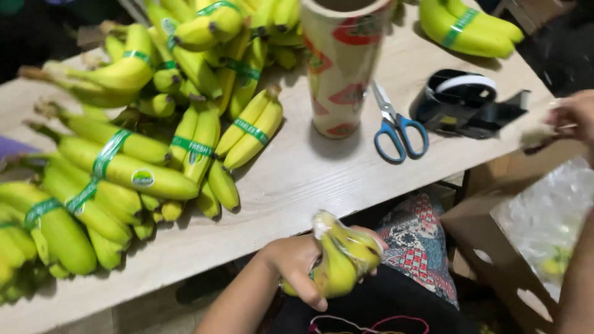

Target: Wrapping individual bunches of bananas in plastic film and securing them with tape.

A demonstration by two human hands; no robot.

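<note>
- The left hand [303,263] sits at about 6 o'clock, just below the pale wooden bench [309,179] edge, its fingers closed around a small bunch of yellow bananas wrapped in clear plastic film [340,256].
- The right hand [572,117] is at 3 o'clock, blurred; I cannot tell how its fingers are set.
- On the bench, a heap of green-taped yellow banana bunches [154,136] fills 9 to 11 o'clock.
- A tall roll of printed plastic film [343,65] stands at 12 o'clock; just beside it lie blue-handled scissors [396,127] and a black tape dispenser [464,102].
</note>
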